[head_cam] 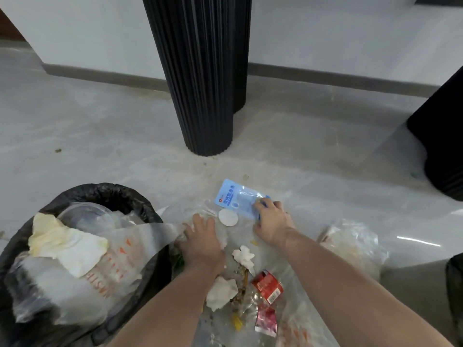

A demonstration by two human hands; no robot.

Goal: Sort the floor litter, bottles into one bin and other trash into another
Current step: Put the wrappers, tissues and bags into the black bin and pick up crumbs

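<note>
A black-lined bin (105, 194) stands at the lower left, stuffed with plastic bags, crumpled paper and a clear lid. Litter lies on a clear plastic sheet (240, 234) on the floor. My right hand (271, 220) pinches the near corner of a blue plastic packet (235, 196). My left hand (203, 237) rests on the sheet with fingers bent, beside a strip of clear bag that stretches from the bin. Whether it grips the bag I cannot tell. A white round disc (228, 217) lies between the hands. Crumpled tissues (221, 293), a red wrapper (268, 286) and a pink wrapper (266, 320) lie nearer me.
A black fluted column (200, 71) rises from the floor just beyond the litter. Another dark fluted base (443, 146) stands at the right edge. A crumpled clear bag (355, 244) lies right of my right arm. A dark bin edge (454, 291) shows at the far right.
</note>
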